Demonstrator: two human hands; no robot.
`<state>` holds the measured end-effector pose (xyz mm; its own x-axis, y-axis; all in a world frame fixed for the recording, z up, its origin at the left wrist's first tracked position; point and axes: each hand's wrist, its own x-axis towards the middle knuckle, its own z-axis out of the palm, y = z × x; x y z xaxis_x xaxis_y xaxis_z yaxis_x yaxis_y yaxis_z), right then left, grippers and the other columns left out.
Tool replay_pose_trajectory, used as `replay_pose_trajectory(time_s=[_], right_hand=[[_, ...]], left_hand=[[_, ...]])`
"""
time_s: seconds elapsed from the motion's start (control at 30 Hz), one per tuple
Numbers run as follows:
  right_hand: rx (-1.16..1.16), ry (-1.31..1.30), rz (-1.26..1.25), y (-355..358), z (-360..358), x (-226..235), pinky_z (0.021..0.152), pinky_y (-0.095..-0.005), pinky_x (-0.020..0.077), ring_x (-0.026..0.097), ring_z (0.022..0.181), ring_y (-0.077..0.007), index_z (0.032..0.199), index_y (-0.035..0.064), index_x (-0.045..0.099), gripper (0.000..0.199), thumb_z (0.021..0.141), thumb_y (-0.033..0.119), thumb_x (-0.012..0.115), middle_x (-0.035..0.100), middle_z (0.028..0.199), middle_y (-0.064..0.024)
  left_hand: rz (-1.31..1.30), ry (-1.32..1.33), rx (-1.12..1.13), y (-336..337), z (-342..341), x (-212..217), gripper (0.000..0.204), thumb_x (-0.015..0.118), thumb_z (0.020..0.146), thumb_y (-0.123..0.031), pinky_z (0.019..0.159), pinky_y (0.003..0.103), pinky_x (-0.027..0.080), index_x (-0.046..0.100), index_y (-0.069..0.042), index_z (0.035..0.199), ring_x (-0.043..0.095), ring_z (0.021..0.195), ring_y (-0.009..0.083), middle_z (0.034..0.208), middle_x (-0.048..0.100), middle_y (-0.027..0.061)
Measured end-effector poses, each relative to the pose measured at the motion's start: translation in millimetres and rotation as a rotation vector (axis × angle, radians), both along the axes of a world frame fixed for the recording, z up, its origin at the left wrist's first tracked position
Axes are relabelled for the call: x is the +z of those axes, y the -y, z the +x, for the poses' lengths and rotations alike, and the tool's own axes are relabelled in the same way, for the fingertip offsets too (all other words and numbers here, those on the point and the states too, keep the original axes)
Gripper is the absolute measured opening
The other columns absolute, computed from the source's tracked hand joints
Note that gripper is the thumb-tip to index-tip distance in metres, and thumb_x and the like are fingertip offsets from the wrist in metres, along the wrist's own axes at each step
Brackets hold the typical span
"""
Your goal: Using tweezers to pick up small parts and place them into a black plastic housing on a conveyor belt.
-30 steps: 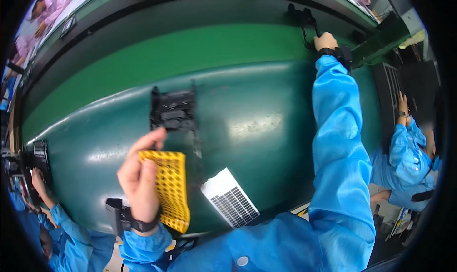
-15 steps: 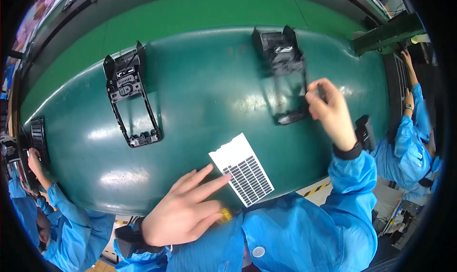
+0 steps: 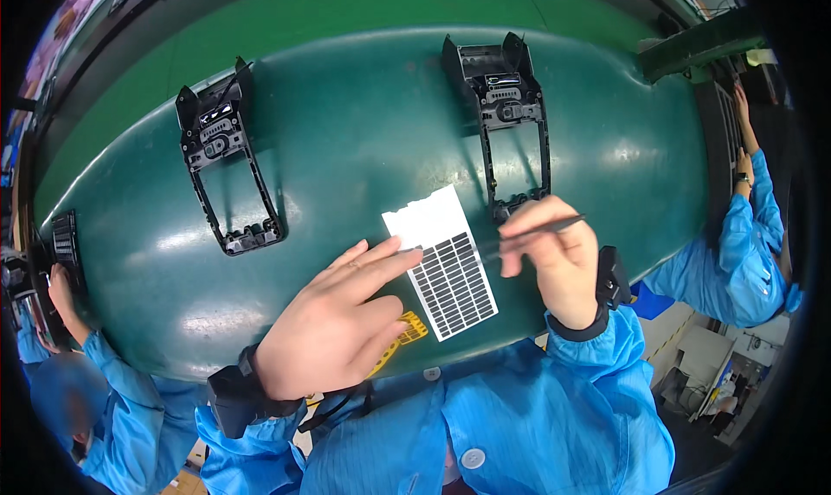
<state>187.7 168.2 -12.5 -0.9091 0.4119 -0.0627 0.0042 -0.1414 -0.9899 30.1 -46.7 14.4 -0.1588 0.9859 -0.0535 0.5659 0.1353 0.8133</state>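
In the head view, the left hand (image 3: 333,326) spread its fingers, two tips on the white label sheet (image 3: 446,266) lying on the green table (image 3: 355,140). It partly covered a yellow sheet (image 3: 414,329); whether it gripped that was unclear. The right hand (image 3: 558,253) pinched a thin dark tool (image 3: 554,226). Two black frames, left (image 3: 218,146) and right (image 3: 511,112), lay beyond.

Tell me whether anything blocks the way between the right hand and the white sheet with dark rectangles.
Nothing visible blocks it. Between the right hand and the white sheet there is only the thin dark tool that hand holds, its end blurred. The left hand is at the sheet's left side, outside that gap.
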Motion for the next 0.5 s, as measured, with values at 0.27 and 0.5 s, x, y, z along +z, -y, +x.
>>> replay_pose_trajectory(time_s=[0.27,0.5], right_hand=[[-0.048,-0.068,-0.031,20.1,-9.2,-19.9,0.089,-0.0307,0.0517,0.063,0.1,-0.0195,0.112,-0.0042,0.056,0.02,0.091,-0.004,0.057,0.056,0.109,-0.0123],[-0.048,-0.02,-0.012,18.4,-14.1,-18.0,0.088,-0.0316,0.0536,0.065,0.098,-0.0207,0.11,-0.0056,0.056,0.019,0.091,-0.006,0.056,0.057,0.109,-0.0141]], left_hand=[[0.025,-0.075,0.037,-2.4,1.8,-6.0,0.013,0.069,0.072,-0.006,0.104,0.054,0.04,0.059,0.002,0.073,0.05,0.127,0.0386,0.131,0.055,0.0213],[0.062,-0.183,0.039,-7.1,2.2,-5.9,0.017,0.072,0.067,-0.007,0.101,0.049,0.045,0.057,0.001,0.07,0.055,0.121,0.0354,0.127,0.057,0.0213]])
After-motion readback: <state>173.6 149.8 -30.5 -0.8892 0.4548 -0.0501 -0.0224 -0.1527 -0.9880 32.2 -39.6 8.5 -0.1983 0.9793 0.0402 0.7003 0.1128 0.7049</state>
